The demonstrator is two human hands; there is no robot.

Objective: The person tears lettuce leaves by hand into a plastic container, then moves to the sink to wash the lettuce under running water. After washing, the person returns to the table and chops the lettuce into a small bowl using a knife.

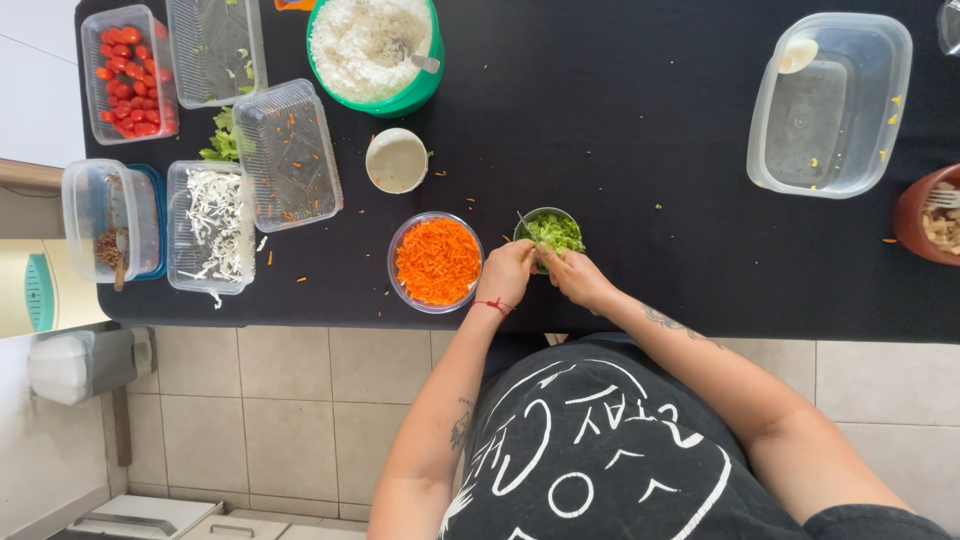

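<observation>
Head view: at the near edge of the black desk [620, 150], both hands meet at a small clear bowl of chopped green lettuce [553, 233]; the left hand [507, 272], a red string at its wrist, curls closed around the bowl's left rim, and the right hand [575, 275] rests at its right rim with fingers bent onto the greens, though whether it pinches any cannot be told. Just left of the lettuce bowl stands a bowl of grated carrot [436, 261]. Toward the far edge sit a green bowl of white rice [372, 45] and, at the far left corner, a tub of cherry tomatoes [128, 72].
</observation>
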